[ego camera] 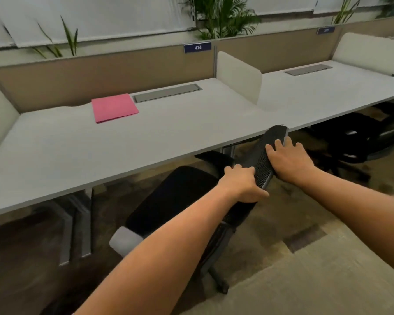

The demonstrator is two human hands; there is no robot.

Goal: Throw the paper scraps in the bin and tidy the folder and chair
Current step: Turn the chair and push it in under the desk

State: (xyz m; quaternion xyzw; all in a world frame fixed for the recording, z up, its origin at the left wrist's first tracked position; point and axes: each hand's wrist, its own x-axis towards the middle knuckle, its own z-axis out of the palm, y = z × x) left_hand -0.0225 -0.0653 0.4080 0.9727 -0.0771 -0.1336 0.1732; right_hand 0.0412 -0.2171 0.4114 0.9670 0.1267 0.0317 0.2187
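A black office chair (168,201) stands at the desk's front edge, its seat partly under the desktop. Both hands hold the top of its mesh backrest (263,155). My left hand (241,185) grips the near end of the backrest. My right hand (287,159) lies over the far end, fingers curled on the mesh. A closed pink folder (114,108) lies flat on the white desk (100,151), near the back, beside a grey cable hatch (166,93). No paper scraps or bin show in view.
A white divider (238,75) separates this desk from the neighbouring one on the right, where another black chair (355,142) sits under the desktop. A beige partition with a 474 label (197,47) runs along the back. Desk legs (77,228) stand at the left.
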